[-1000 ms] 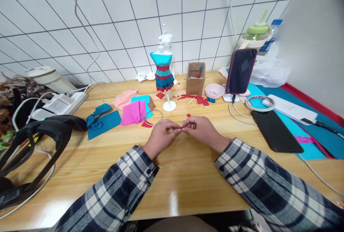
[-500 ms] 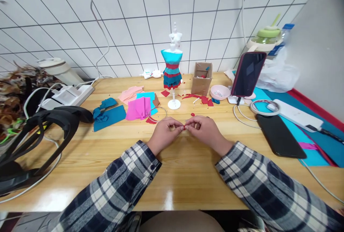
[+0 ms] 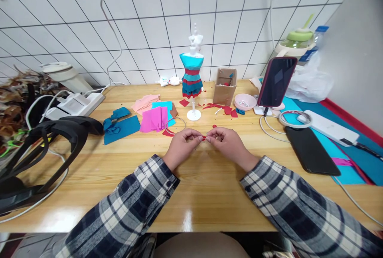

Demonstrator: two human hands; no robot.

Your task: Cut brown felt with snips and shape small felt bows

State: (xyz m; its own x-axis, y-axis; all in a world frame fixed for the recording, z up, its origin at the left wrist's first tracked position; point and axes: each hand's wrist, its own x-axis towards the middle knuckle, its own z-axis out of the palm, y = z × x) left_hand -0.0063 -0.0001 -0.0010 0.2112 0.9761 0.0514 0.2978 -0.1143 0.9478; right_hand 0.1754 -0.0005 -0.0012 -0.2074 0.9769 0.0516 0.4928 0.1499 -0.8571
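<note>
Between my fingertips is a small red scrap (image 3: 204, 138), which looks like crepe paper or cloth. My left hand (image 3: 184, 145) pinches its left end and my right hand (image 3: 224, 142) pinches the other end. Just beyond my right fingers lies another small red piece (image 3: 214, 126). A thin hoop (image 3: 184, 121) rests on the table behind my left hand. Farther back stands a small white mannequin (image 3: 195, 40) on a round base, wearing a dress (image 3: 192, 75) in light blue, red and dark teal layers.
Coloured sheets (image 3: 154, 119) and teal pieces (image 3: 122, 127) lie left of the mannequin. Red scraps (image 3: 220, 107), a cardboard box (image 3: 225, 86) and a pink bowl (image 3: 245, 101) are to its right. A propped phone (image 3: 277, 82), a black phone (image 3: 311, 150) and a black headset (image 3: 74, 130) flank my arms.
My fingertips have moved slightly apart, and more of the red scrap shows between them. The objects on the table stay where they were.
</note>
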